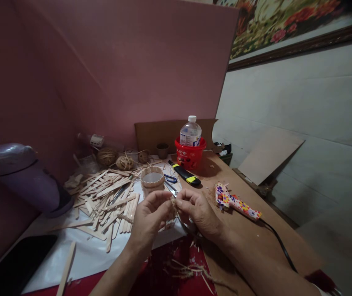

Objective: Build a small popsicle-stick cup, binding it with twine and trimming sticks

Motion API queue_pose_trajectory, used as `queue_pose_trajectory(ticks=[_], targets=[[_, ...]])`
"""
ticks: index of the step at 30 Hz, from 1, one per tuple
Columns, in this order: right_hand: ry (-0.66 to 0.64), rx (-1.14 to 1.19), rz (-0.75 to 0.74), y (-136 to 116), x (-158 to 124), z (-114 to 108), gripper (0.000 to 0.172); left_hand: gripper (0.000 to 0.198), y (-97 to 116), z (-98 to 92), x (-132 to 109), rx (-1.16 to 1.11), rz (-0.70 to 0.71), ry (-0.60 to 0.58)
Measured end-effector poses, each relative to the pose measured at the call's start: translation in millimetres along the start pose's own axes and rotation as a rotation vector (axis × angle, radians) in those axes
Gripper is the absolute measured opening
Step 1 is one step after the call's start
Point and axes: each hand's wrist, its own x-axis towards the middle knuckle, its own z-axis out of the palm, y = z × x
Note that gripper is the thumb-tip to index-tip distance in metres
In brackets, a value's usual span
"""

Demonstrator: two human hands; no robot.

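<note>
My left hand [153, 216] is closed, its thumb and fingertips pinching a piece of jute twine [174, 202] in front of me. My right hand [199, 213] pinches the same twine from the other side, with the two sets of fingertips nearly touching. A twine end [125, 218] pokes out to the left of my left hand. Just behind the hands stands a round cup covered in craft sticks [152, 177], its lower part hidden by my left hand. Scissors [171, 188] lie behind the fingertips, partly covered.
Loose craft sticks [111, 197] are heaped on the left, with twine balls [125, 162] behind. A utility knife [185, 173] lies near a red bucket [190, 158] holding a plastic bottle [191, 133]. A flowered glue gun [234, 203] trails a cord rightward. Twine scraps [191, 269] lie nearest me.
</note>
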Motion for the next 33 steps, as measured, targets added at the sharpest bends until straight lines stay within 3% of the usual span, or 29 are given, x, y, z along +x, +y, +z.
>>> queue_pose_trajectory(ticks=[6, 11, 17, 24, 33], targets=[[0.032, -0.014, -0.009, -3.3, -1.3, 1.5, 0.025, 0.022, 0.8, -0.5, -0.6, 0.112, 0.063, -0.05], [0.054, -0.021, -0.024, -4.1, -0.4, 1.8, 0.025, 0.023, -0.4, -1.6, 0.6, 0.053, 0.041, -0.099], [0.063, -0.064, -0.061, -6.5, 0.6, 2.5, 0.024, 0.024, -0.9, -1.8, 1.7, 0.001, 0.038, -0.067], [0.014, -0.017, 0.025, -12.9, -2.8, 5.9, 0.02, 0.024, -0.3, -2.1, 2.7, -0.02, 0.023, -0.088], [-0.016, -0.064, -0.03, -12.5, -1.2, 2.6, 0.025, 0.026, 3.5, -2.5, 0.9, -0.049, -0.101, -0.097]])
